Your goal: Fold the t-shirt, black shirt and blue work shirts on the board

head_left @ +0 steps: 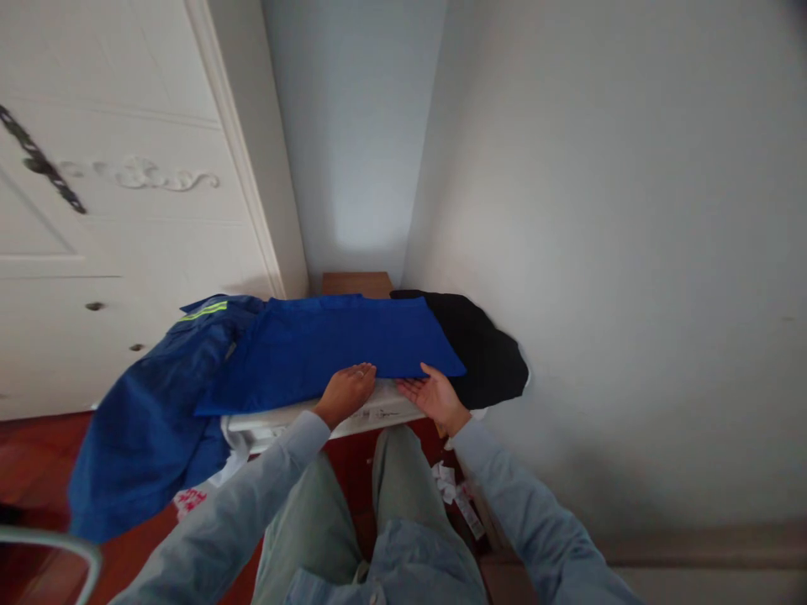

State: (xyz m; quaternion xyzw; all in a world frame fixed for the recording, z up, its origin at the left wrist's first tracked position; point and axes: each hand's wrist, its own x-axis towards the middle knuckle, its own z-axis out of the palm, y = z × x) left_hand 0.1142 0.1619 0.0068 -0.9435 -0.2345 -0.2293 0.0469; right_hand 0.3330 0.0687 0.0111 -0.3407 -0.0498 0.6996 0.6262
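Note:
A bright blue folded piece of cloth (328,336) lies flat along a narrow surface in front of me. My left hand (349,391) rests palm down at its near edge, the fingers stretched close together. To its right, my right hand (436,398) is turned palm up at the same edge. Its thumb lies over the cloth's border, apart from the extended fingers just below. At the left, a darker blue garment (157,412) with a yellow-green reflective stripe hangs down over the side. Black fabric (488,344) lies under the cloth's right end.
Beneath the cloth is a white surface (378,412) with dark markings on its front edge. A white cabinet (157,227) stands at left, a grey wall (598,252) at right. A brown wooden piece (356,284) sits behind. White scraps (445,481) lie lower down near my knees.

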